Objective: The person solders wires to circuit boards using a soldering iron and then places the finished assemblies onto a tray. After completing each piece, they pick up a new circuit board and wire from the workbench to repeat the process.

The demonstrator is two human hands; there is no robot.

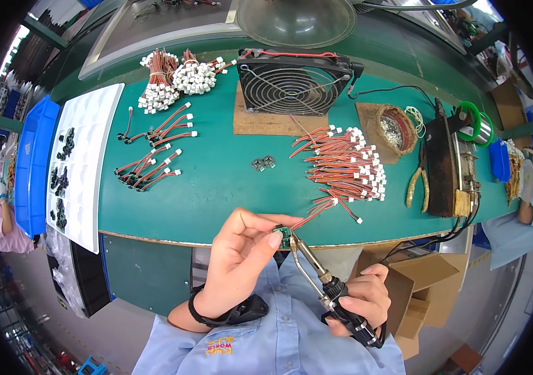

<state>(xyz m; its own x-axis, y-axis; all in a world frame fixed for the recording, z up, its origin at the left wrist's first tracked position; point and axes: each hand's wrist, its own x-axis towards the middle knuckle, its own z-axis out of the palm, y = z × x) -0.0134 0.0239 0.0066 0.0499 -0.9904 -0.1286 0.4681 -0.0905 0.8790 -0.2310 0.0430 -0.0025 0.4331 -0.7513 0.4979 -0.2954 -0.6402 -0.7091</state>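
Observation:
Near the front edge of the table, my left hand (236,257) pinches a small green circuit board (284,237) between thumb and fingers. My right hand (366,299) is wrapped round the black handle of a soldering iron (335,289). Beside its shaft runs a thin metal solder-feed tube (304,270). The iron's tip meets the board's right edge or lies just beside it; I cannot tell which. A red-and-black wire lead (316,212) with a white plug reaches the board from the upper right. Just beyond lies a pile of similar leads (348,165).
A black fan (294,87) stands at the back. Small boards (263,163) lie mid-table, wired boards (147,172) farther left, beside a white tray (88,187) and blue bin (35,165). At right are pliers (418,184), a shavings-filled dish (398,131), a black soldering station (441,165) and a solder spool (482,128).

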